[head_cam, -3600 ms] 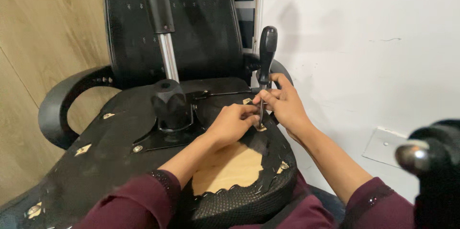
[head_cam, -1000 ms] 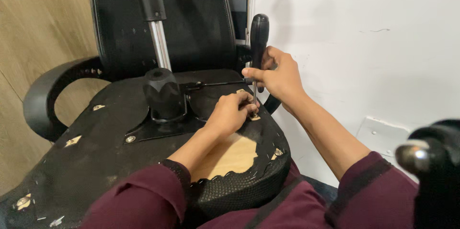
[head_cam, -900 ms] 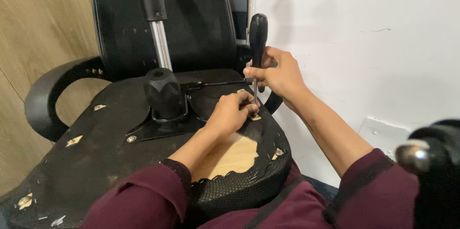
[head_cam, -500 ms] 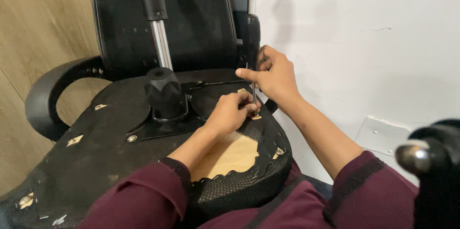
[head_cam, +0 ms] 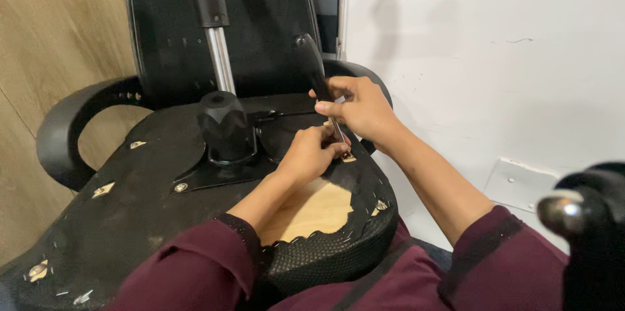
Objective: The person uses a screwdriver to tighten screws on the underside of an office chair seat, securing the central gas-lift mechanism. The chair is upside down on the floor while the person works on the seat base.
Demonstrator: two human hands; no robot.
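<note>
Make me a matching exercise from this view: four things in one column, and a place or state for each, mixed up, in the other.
Things:
1. screwdriver
2. left hand
3. gas cylinder
4. armrest

Places or states:
A. curves at the chair's left edge
B. gripped by the right hand, tilted
C. rises from the seat underside's middle
D. pinches at the screwdriver tip

Pairs: 1-B, 2-D, 3-C, 4-A

One overturned office chair point(head_cam: 163, 220), one screwdriver point(head_cam: 312, 70), two hands, two armrests point(head_cam: 65, 135)

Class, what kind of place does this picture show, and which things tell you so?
Probably a home or small repair room: an upturned office chair, a bare white wall, a wood-look floor. The right hand holds a screwdriver.
</note>
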